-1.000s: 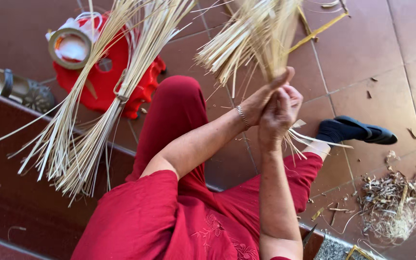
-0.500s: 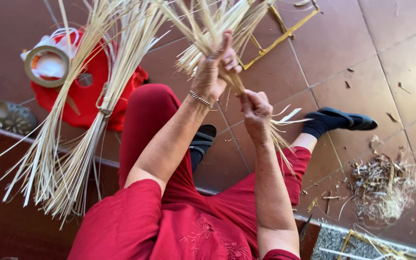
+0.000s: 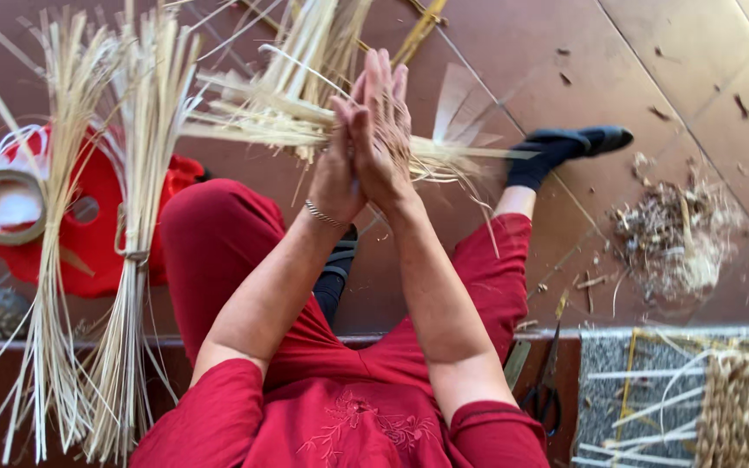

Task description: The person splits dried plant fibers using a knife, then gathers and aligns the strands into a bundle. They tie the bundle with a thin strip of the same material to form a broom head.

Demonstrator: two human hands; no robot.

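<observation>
My left hand [image 3: 337, 169] and my right hand [image 3: 389, 130] are pressed flat together, palm to palm, fingers pointing up. Between the palms they squeeze a loose bundle of pale straw stalks [image 3: 262, 117]. The bundle lies roughly level, sticking out to the left, with thin blurred ends to the right. A thin bracelet [image 3: 322, 214] circles my left wrist. I wear red clothes, and my knee [image 3: 210, 225] is raised below the hands.
Two tied straw sheaves [image 3: 132, 234] stand at the left before a red plastic object [image 3: 93, 234] with a tape roll [image 3: 2, 206]. Scissors [image 3: 548, 381] lie on the step by a woven mat [image 3: 739, 399]. A heap of scraps [image 3: 674, 234] lies by my black-socked foot [image 3: 565, 147].
My hands went from gripping the straw one above the other to flat palms pressed together. The bundle swung from upright to nearly level.
</observation>
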